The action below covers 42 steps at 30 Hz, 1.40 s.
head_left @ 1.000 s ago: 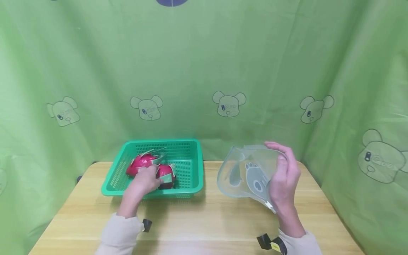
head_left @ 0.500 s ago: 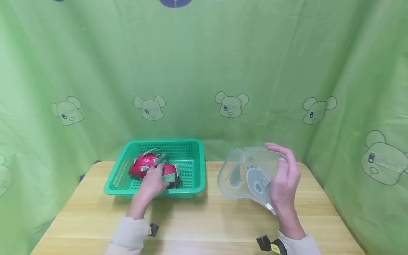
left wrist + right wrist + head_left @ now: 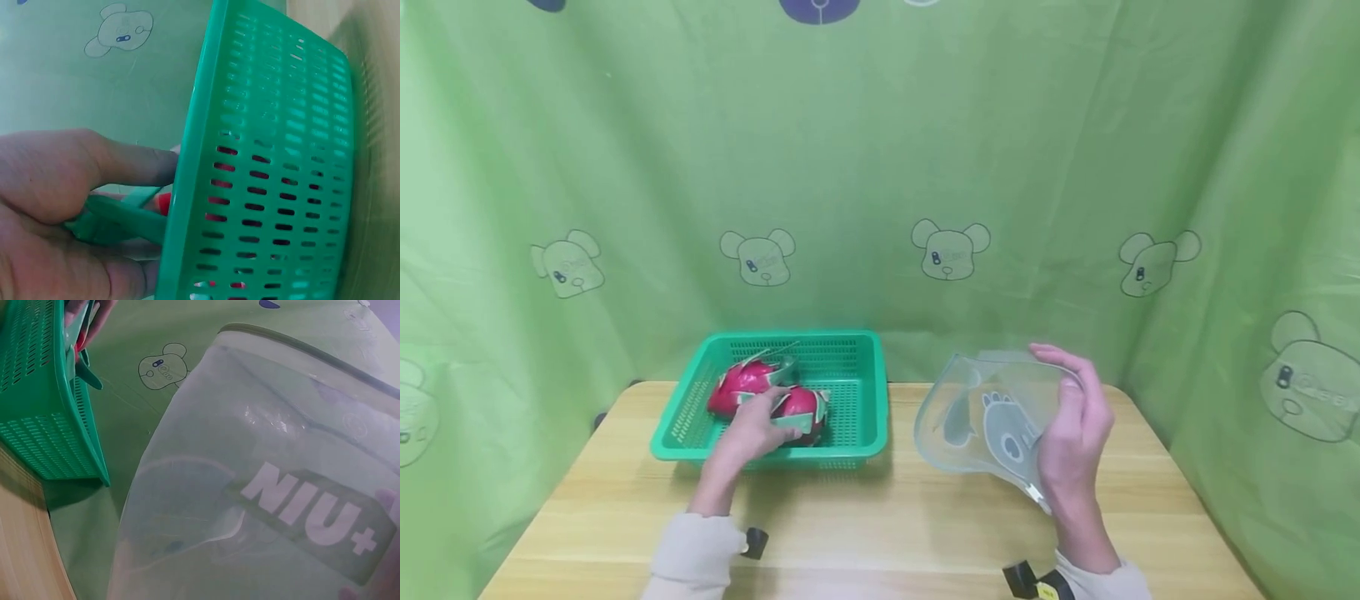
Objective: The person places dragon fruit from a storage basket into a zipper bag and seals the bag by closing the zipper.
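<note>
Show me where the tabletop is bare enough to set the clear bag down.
Bare wood lies between the green slotted plastic basket and the clear printed plastic bag, and along the near edge of the wooden table between the sleeves. Crowded: the basket's left half, where the left hand grips one of two pink dragon fruits.

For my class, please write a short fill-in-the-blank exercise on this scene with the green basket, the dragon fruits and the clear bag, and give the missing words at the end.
1. The two red dragon fruits lie inside the green plastic ____.
2. The person's left hand grips a dragon fruit, while the right hand holds up a clear plastic ____.
3. The green plastic basket stands on a light wooden ____.
4. The clear plastic bag carries printed letters reading ____.

Missing words: basket; bag; table; NIU+
</note>
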Available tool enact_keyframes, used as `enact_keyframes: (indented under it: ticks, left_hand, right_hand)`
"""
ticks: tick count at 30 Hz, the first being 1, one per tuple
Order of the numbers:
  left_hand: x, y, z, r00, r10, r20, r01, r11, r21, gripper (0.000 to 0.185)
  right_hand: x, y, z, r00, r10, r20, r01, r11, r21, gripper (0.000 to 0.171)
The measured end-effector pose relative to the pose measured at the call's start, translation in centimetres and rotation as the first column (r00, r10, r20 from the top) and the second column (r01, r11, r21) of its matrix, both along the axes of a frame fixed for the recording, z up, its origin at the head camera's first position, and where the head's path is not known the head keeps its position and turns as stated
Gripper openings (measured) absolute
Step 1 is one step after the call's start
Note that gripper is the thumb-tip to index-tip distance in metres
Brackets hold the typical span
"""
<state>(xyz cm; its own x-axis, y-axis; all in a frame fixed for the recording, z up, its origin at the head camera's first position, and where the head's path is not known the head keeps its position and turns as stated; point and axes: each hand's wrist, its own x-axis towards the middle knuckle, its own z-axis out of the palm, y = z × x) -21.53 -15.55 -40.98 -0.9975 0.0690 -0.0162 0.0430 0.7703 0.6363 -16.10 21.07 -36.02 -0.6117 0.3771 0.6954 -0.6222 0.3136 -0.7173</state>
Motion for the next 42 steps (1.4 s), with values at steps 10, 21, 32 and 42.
enact_keyframes:
  ticks: [10, 21, 32, 42]
  left_hand:
    - [-0.2, 2.8, -0.7, 0.994, 0.086, -0.07, -0.091, 0.992, -0.084, 0.086]
    - [-0.7, 2.4, -1.5, 0.983, 0.14, -0.121, -0.144, 0.989, -0.021, 0.08]
    - [-0.7, 0.9, -1.9, 0.98, 0.136, -0.144, -0.127, 0.99, 0.066, 0.08]
    - [-0.6, -0.1, -2.3, 0.976, 0.15, -0.161, -0.129, 0.983, 0.132, 0.081]
  right_hand:
    - [0.1, 0.2, -0.1, 0.999, -0.013, -0.04, 0.012, 1.0, -0.015, 0.04]
    - [-0.4, 0.6, 0.3, 1.0, -0.021, 0.019, 0.021, 0.999, 0.041, 0.04]
    - [-0.9, 1.2, 3.1, 0.959, -0.056, 0.278, -0.056, 0.924, 0.378, 0.037]
    - [-1.8, 1.6, 5.4, 0.915, -0.111, 0.388, -0.155, 0.791, 0.592, 0.042]
